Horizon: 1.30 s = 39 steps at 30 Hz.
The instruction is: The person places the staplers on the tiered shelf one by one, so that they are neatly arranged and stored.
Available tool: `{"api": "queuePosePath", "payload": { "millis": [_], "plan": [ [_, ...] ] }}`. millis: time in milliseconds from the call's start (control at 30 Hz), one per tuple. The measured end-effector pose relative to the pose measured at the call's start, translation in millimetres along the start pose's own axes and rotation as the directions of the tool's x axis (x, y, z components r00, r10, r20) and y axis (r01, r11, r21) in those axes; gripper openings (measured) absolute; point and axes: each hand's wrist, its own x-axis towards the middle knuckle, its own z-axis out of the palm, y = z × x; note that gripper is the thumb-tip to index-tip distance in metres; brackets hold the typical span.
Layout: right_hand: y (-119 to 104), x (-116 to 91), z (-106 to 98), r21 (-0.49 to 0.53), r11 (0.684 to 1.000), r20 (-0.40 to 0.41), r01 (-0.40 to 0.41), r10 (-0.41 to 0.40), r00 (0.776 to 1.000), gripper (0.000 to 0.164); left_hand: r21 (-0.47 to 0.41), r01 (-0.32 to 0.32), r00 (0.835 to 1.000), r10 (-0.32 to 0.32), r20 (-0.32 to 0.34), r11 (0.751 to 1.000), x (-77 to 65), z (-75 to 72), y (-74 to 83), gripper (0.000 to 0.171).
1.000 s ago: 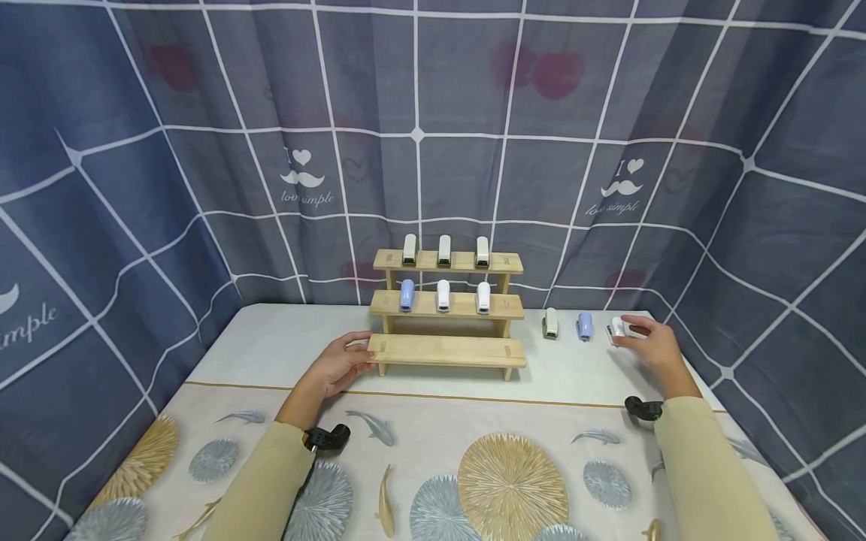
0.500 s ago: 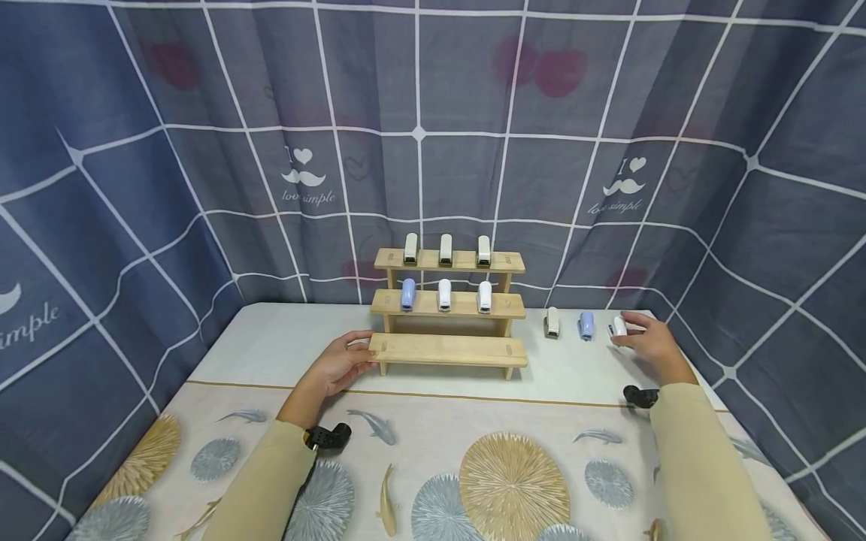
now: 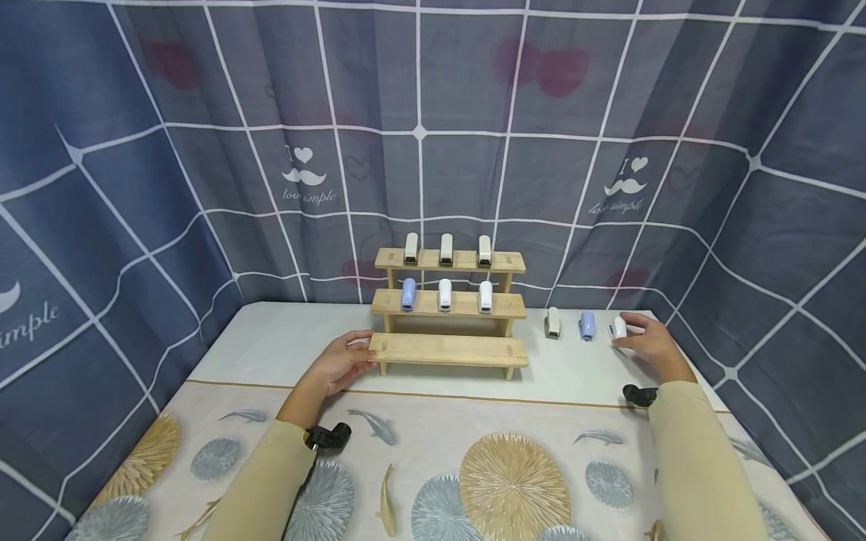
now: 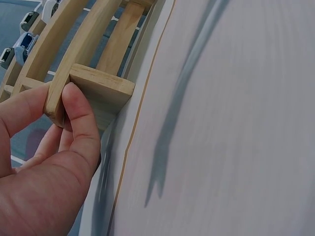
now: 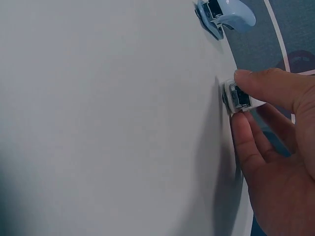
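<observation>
My left hand (image 3: 340, 366) pinches the left end of the bottom board of a three-tier wooden display stand (image 3: 448, 349). In the left wrist view, the thumb (image 4: 78, 110) lies under the board's end and a finger over the top. Far to the right, my right hand (image 3: 652, 346) holds a small white stapler (image 3: 619, 328) at the table's back edge, thumb on one side and fingers on the other. Its metal front faces the right wrist camera. Left of it stand a blue stapler (image 3: 586, 326) and a cream stapler (image 3: 552, 323).
Three cream-white staplers (image 3: 446, 250) stand on the top tier. The middle tier (image 3: 501, 302) bears one blue stapler (image 3: 409, 294) and two white staplers (image 3: 444, 295). A checked curtain (image 3: 365, 173) hangs behind and at both sides. A patterned cloth (image 3: 406, 451) covers the near side.
</observation>
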Motion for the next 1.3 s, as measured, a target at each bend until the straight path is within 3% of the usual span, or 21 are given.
{"api": "queuePosePath", "payload": {
  "millis": [100,333,533,800,1300],
  "plan": [
    [-0.3,0.0,1.1,0.027,1.000,-0.008,0.016,-0.015,1.000,0.078,0.000,-0.005,1.000,0.005,0.002,1.000,-0.4,-0.5,0.2,0.065],
    [1.7,-1.2,3.4,-0.043,0.999,-0.009,0.023,-0.023,1.000,0.078,-0.002,-0.012,1.000,0.012,0.007,1.000,0.2,-1.5,-1.5,0.064],
    [2.1,-2.6,2.7,-0.043,0.999,0.006,0.012,-0.012,1.000,0.080,0.005,-0.009,1.000,0.009,-0.004,1.000,0.2,-0.8,-1.0,0.064],
    [3.5,-2.7,5.2,0.004,1.000,-0.019,-0.005,0.005,1.000,0.080,0.006,-0.001,1.000,0.001,-0.008,1.000,-0.4,0.4,-0.6,0.065],
    [-0.2,-11.9,7.0,-0.027,1.000,-0.094,-0.002,0.000,0.996,0.077,-0.009,-0.012,1.000,0.012,0.008,1.000,-3.0,1.6,-0.5,0.066]
  ]
}}
